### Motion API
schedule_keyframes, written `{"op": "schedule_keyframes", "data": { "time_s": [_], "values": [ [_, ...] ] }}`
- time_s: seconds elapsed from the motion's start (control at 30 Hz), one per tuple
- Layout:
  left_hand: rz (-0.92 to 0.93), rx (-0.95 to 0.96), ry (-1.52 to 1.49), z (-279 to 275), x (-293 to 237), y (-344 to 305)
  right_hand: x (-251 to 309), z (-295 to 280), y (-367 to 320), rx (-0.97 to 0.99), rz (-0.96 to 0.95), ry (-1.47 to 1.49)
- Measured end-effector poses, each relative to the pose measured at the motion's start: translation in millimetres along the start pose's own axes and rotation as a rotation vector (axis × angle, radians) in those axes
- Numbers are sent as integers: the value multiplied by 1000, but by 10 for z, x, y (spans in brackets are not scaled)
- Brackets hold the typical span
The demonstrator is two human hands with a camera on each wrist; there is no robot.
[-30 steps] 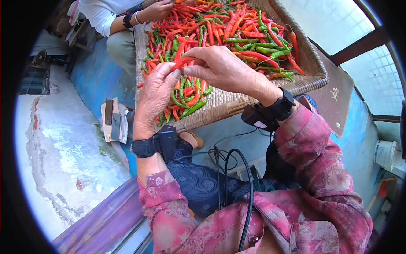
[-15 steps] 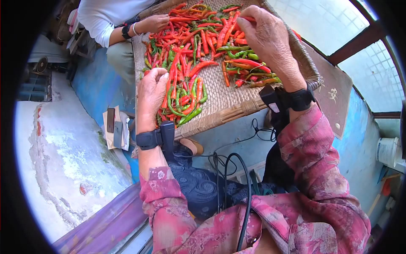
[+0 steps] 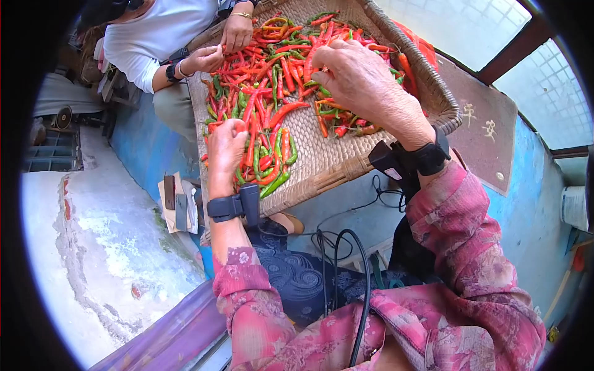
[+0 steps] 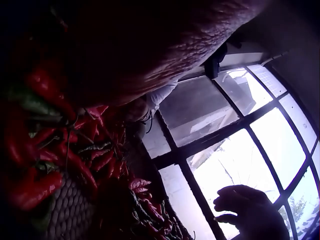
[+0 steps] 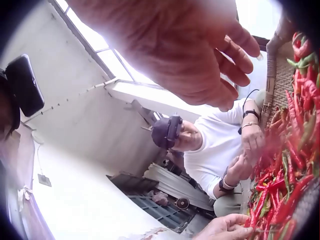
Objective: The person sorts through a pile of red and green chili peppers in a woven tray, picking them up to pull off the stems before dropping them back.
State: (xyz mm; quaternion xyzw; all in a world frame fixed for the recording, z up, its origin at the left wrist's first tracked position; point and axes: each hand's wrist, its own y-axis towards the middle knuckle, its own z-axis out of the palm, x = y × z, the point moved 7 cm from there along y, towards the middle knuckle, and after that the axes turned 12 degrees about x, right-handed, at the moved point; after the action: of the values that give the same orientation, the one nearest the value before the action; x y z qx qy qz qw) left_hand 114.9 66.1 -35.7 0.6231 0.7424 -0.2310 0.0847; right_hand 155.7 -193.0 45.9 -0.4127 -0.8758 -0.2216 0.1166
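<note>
Red and green chilli peppers (image 3: 288,111) lie heaped on a shallow woven basket tray (image 3: 322,167). My left hand (image 3: 226,148) is bent down at the near left part of the heap, by several red and green chillies. In the right wrist view its fingertips touch red chillies; I cannot tell whether they pinch one. My right hand (image 3: 371,83) hovers above the right part of the heap, over green and red chillies. Its fingers (image 5: 232,60) are loosely bent with nothing between them, and the left wrist view shows thumb and fingers apart.
Across the tray another person in a white shirt (image 3: 170,37) has both hands (image 3: 207,59) at the chillies. Black cables (image 3: 365,297) run by my lap. Cards and a phone (image 3: 179,210) lie at the left, and a white bucket (image 3: 575,207) stands at right.
My hands, together at a red chilli earlier, have parted. The right moved right over the heap and a chilli at its fingers is gone; the left lowered onto the left chillies. The other person's hands came together.
</note>
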Motion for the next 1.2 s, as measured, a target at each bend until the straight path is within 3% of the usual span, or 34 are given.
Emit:
{"op": "schedule_keyframes", "data": {
  "time_s": [0.07,0.13,0.17,0.23,0.33,0.4,0.47,0.5,0.6,0.67,0.73,0.8,0.87,0.93,1.0,1.07,1.13,1.2],
  "values": [
    [59,-40,-260,-81,93,-68,79,33,-16,-50,-27,17],
    [144,-153,-544,-206,112,-132,187,136,19,49,-57,107],
    [138,-159,-547,-227,123,-178,264,197,28,80,-90,131],
    [154,-135,-1030,-294,-86,-324,417,416,46,244,-81,377],
    [311,-98,-1214,-278,-314,-382,715,665,7,389,-128,649],
    [353,-97,-1259,-226,-416,-395,820,776,27,262,-231,700],
    [388,-51,-1217,-181,-444,-371,732,961,45,401,-47,900],
    [365,-53,-1127,-197,-404,-354,711,916,75,357,-67,903],
    [229,-135,-1047,-232,-256,-380,590,676,70,147,-125,477],
    [182,-158,-941,-157,-201,-402,422,564,107,192,24,84],
    [312,152,-661,124,-388,-458,216,350,126,148,76,-64],
    [393,152,-327,251,-597,-599,-10,119,116,-2,141,-240],
    [406,171,-298,419,-627,-567,-179,-67,53,-84,175,-439],
    [534,86,18,520,-747,-547,-158,-216,-25,-277,91,-431],
    [558,45,61,675,-758,-489,-134,-144,-15,-240,65,-305],
    [442,144,399,883,-741,-372,-32,0,20,-37,57,-147],
    [429,179,414,865,-740,-363,69,242,57,118,33,-57],
    [471,193,198,743,-783,-414,238,503,-8,251,-94,-28]
  ]
}}
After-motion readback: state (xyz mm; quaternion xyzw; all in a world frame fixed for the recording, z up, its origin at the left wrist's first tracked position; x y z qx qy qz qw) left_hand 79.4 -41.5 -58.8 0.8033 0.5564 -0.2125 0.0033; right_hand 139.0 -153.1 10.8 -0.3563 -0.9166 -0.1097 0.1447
